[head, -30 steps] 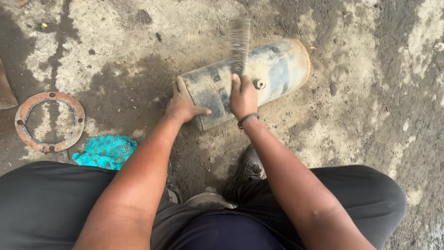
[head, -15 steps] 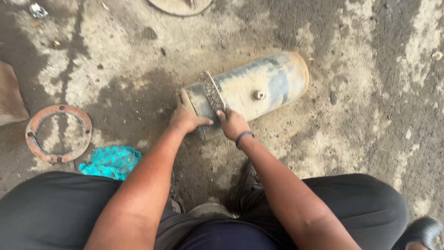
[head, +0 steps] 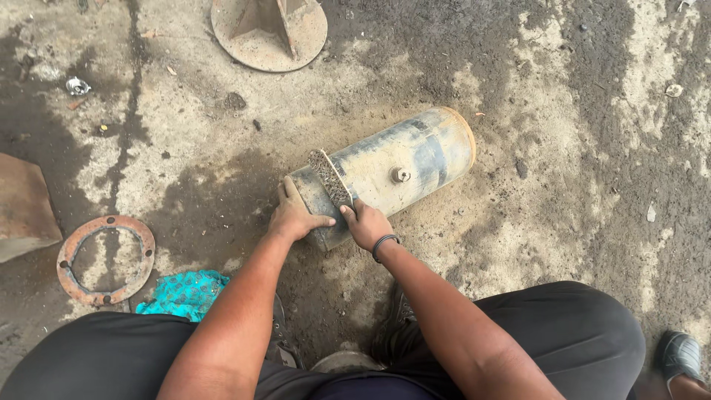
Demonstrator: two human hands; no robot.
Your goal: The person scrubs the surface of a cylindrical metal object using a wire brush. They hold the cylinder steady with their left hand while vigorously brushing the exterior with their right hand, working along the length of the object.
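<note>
Bracing the near end of the metal cylinder (head: 385, 174), lying at 12 o'clock on stained concrete, left hand (head: 292, 216) clasps its rim; right hand (head: 366, 224) grips wire brush (head: 330, 178), bristles against the shell for scrubbing.

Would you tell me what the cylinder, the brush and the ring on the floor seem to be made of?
Cylinder: likely steel, with worn blue-grey paint, rusty rims and a bolted fitting. Brush in the right hand: probably wire bristles, grey and stiff; its back is hidden. Ring: apparently rusted metal, orange-brown with bolt holes.
</note>
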